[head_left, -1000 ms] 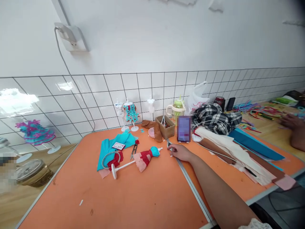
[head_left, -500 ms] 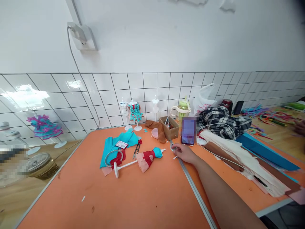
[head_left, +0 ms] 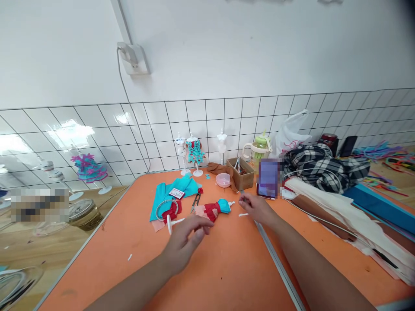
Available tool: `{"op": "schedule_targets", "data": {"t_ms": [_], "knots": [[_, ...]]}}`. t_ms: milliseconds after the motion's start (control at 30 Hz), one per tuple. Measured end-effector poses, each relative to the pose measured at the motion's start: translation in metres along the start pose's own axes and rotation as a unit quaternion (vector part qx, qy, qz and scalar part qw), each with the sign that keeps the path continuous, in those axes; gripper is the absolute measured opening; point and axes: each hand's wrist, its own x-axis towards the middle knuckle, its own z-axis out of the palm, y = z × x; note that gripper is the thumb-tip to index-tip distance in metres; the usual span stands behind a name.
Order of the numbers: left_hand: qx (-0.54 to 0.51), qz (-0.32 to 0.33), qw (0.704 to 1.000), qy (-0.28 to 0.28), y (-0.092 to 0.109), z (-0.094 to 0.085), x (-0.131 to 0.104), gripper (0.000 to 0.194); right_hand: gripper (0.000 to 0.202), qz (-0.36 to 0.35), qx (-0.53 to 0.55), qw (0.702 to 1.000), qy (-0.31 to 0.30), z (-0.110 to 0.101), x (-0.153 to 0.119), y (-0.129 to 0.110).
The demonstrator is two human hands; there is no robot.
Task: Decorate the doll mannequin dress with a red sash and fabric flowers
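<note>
My left hand point(head_left: 189, 242) hovers over the table, fingers apart, with nothing visible in it. Behind it lies a small dress form point(head_left: 211, 210) on its side, dressed in turquoise, red and pink cloth; its white stand is partly hidden by that hand. My right hand point(head_left: 257, 209) has its fingertips pinched together just right of the form's neck; what they hold, if anything, cannot be made out. A small white scrap point(head_left: 243, 214) lies below those fingers. Left of the form are thread snips point(head_left: 196, 199), turquoise cloth point(head_left: 159, 193), a silver ring point(head_left: 157, 211) and a red-and-white packet point(head_left: 177, 193).
Upright dress forms point(head_left: 195, 152) stand by the tiled wall. A cardboard box point(head_left: 244, 179) of tools, a pink bowl point(head_left: 223, 180), a phone point(head_left: 267, 179) and a green-lidded cup point(head_left: 260, 149) line the back. Cloth strips point(head_left: 319, 203) and a checked cloth point(head_left: 319, 166) lie right.
My left hand has come into view from below, toward the lying dress form. My right hand remains pinched near the form's neck. The view has turned slightly left.
</note>
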Motion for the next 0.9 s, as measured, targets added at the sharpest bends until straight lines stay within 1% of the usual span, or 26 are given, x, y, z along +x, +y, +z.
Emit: {"op": "schedule_targets", "data": {"t_ms": [100, 167, 233, 300, 400, 500, 600, 667, 767, 900], "knots": [[-0.067, -0.067, 0.995, -0.028, -0.002, 0.026, 0.01, 0.032, 0.019, -0.046, 0.015, 0.999, -0.003, 0.014, -0.005, -0.024], [-0.068, -0.094, 0.993, -0.016, -0.005, 0.046, 0.014, 0.03, 0.019, -0.061, 0.013, 0.998, 0.001, 0.024, -0.008, -0.037], [-0.053, -0.086, 0.995, 0.0, -0.008, 0.06, 0.013, 0.027, 0.019, -0.071, 0.011, 0.997, 0.008, 0.031, -0.011, -0.045], [-0.035, -0.072, 0.997, -0.006, -0.011, 0.066, 0.008, 0.024, 0.02, -0.081, 0.012, 0.997, 0.013, 0.035, -0.013, -0.05], [-0.013, -0.066, 0.998, 0.0, -0.015, 0.068, 0.003, 0.022, 0.021, -0.085, 0.017, 0.996, 0.008, 0.038, -0.014, -0.054], [-0.004, -0.058, 0.998, 0.001, -0.02, 0.067, 0.004, 0.021, 0.02, -0.089, 0.037, 0.995, -0.012, 0.038, -0.014, -0.055], [-0.008, -0.081, 0.996, 0.021, -0.025, 0.066, 0.007, 0.018, 0.021, -0.116, 0.038, 0.992, -0.038, 0.035, -0.014, -0.054], [-0.005, -0.096, 0.995, 0.032, -0.027, 0.065, 0.008, 0.018, 0.019, -0.121, 0.034, 0.99, -0.057, 0.033, -0.015, -0.053], [0.011, -0.096, 0.995, 0.035, -0.028, 0.062, 0.008, 0.018, 0.012, -0.118, 0.047, 0.989, -0.072, 0.032, -0.016, -0.052], [0.041, -0.091, 0.994, 0.037, -0.026, 0.061, 0.006, 0.02, 0.013, -0.117, 0.063, 0.987, -0.09, 0.032, -0.016, -0.05]]}}
